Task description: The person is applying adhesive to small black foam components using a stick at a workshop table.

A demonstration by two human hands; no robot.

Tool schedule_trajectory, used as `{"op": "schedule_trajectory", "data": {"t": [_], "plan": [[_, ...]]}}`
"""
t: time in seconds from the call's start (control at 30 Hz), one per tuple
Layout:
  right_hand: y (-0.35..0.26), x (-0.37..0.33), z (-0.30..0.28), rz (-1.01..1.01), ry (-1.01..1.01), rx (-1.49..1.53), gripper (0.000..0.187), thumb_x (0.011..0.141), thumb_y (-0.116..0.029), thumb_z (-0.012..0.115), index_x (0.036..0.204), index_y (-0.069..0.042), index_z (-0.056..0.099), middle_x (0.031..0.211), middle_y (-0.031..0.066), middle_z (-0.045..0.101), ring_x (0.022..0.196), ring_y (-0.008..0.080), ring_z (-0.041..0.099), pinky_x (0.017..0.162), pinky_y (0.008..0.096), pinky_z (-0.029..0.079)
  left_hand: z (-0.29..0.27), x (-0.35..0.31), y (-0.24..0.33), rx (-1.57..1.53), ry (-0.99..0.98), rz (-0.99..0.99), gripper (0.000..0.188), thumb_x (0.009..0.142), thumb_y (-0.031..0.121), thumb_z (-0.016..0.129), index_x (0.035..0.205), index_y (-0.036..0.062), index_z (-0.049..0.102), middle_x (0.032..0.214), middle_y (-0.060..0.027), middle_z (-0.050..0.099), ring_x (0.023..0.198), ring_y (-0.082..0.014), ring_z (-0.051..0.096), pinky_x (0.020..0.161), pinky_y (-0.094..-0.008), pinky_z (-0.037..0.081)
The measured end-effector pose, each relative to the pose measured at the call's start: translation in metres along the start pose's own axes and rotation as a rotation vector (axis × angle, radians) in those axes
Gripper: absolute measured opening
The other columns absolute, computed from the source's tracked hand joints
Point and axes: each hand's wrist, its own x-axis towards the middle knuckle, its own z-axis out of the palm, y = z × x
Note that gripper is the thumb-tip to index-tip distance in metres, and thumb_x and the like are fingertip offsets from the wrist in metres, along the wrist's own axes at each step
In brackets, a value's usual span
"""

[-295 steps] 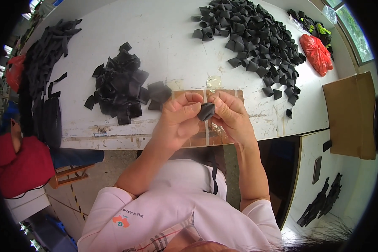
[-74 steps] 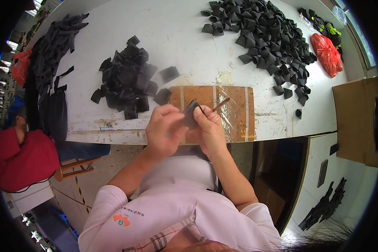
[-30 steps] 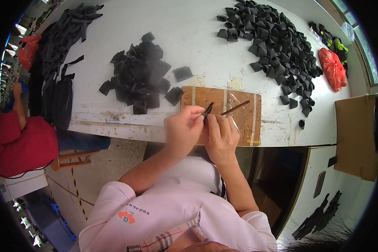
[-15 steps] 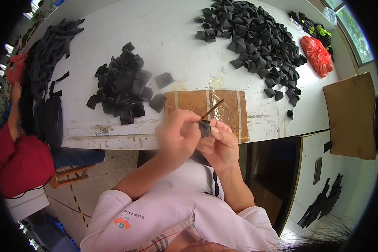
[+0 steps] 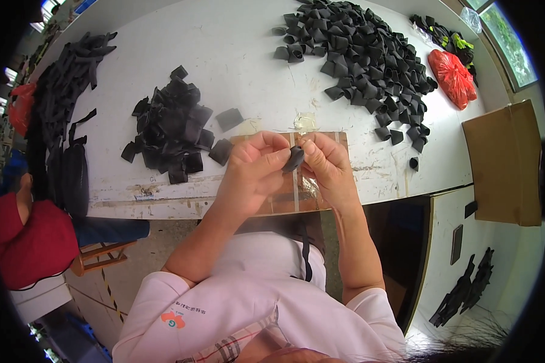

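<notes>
A small black fabric piece (image 5: 293, 160), folded or curled, is held above the brown board (image 5: 339, 143) at the table's near edge. My left hand (image 5: 257, 163) pinches it from the left between thumb and fingers. From the right, the thumb and fingers of my right hand (image 5: 328, 162) close on its upper edge. The thin brown stick seen earlier does not show clearly now. To the left lies a heap of flat black pieces (image 5: 171, 124), with single ones (image 5: 229, 118) beside it. Many curled black pieces (image 5: 369, 54) are spread at the far right.
Long black strips (image 5: 63, 78) pile along the table's left side. A red plastic bag (image 5: 452, 78) and a cardboard box (image 5: 504, 163) stand at the right. A person in a red top (image 5: 33, 242) sits at the left beside a wooden stool (image 5: 106, 257).
Both hands have moved slightly up and away from my body, with the black fabric piece between them. The brown stick that pointed up from the hands has gone from view.
</notes>
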Motion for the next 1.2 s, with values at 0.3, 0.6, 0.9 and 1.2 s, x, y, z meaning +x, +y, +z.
{"op": "schedule_trajectory", "data": {"t": [0.3,0.6,0.9,1.2], "plan": [[-0.01,-0.013,0.009,-0.527,0.303,-0.598,0.023,0.082,-0.02,0.058,0.092,0.0,0.055,0.081,0.0099,0.054,0.065,0.0166,0.052,0.057,0.0258,0.042,0.016,0.01,0.008,1.024,-0.19,0.763,0.017,0.079,0.005,0.058,0.096,0.0023,0.059,0.095,-0.0085,0.054,0.088,-0.015,0.05,0.081,-0.0273,0.039],[-0.02,-0.011,0.025,-0.863,0.334,-0.995,0.027,0.063,-0.006,0.071,0.086,-0.001,0.058,0.071,0.0082,0.055,0.062,0.0213,0.053,0.049,0.0286,0.043,0.012,0.003,0.002,0.196,-0.063,0.588,0.009,0.084,0.01,0.054,0.089,0.0024,0.055,0.085,-0.0058,0.05,0.086,-0.0168,0.044,0.087,-0.031,0.034],[-0.012,-0.01,0.014,-0.753,0.26,-1.114,0.018,0.066,0.001,0.065,0.083,0.0,0.058,0.074,0.0093,0.056,0.061,0.0209,0.053,0.048,0.0282,0.04,0.004,0.0,-0.001,0.246,-0.016,0.631,0.009,0.084,0.01,0.055,0.088,0.0024,0.055,0.087,-0.0074,0.053,0.086,-0.0172,0.046,0.086,-0.0318,0.034],[-0.026,-0.006,0.022,-0.753,0.262,-0.954,0.026,0.068,-0.002,0.064,0.093,0.0,0.056,0.076,0.0105,0.057,0.061,0.0211,0.055,0.052,0.028,0.045,0.007,0.003,0.002,0.462,0.025,0.768,0.007,0.081,0.002,0.057,0.088,0.0001,0.057,0.089,-0.0072,0.058,0.082,-0.011,0.051,0.079,-0.0246,0.039]]}}
